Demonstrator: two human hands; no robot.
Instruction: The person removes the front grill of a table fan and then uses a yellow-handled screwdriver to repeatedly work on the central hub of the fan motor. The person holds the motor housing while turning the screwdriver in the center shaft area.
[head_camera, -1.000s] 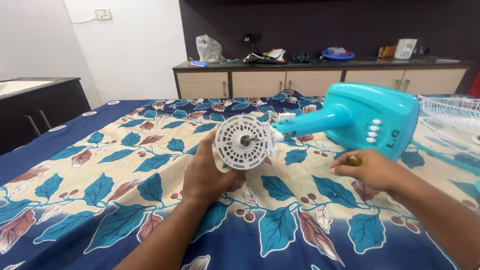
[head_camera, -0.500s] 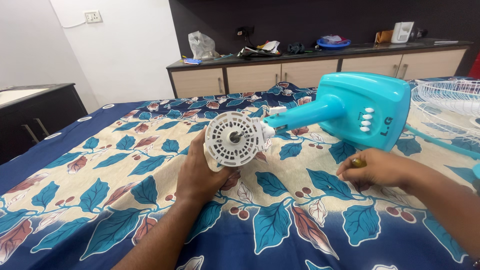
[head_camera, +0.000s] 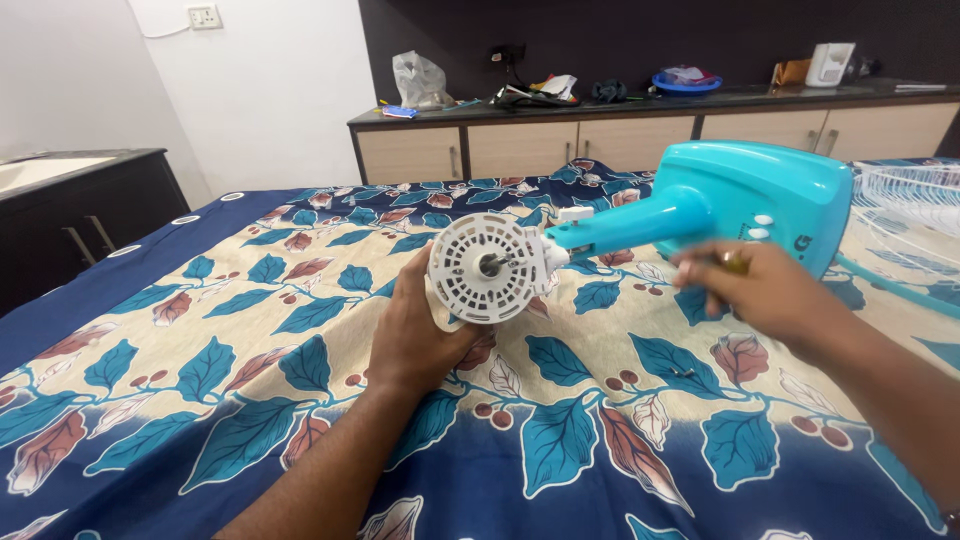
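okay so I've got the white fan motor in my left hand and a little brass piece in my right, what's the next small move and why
Probably bring the right hand with its small brass piece across to the bare shaft at the centre of the white motor housing. The left hand already grips the housing with the shaft facing you, and the right hand is raised off the bedsheet, apart from the shaft.

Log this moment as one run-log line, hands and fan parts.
left hand: gripping white motor housing | right hand: raised, small brass-coloured piece in fingers | turquoise fan base: lying on leaf-print bedsheet
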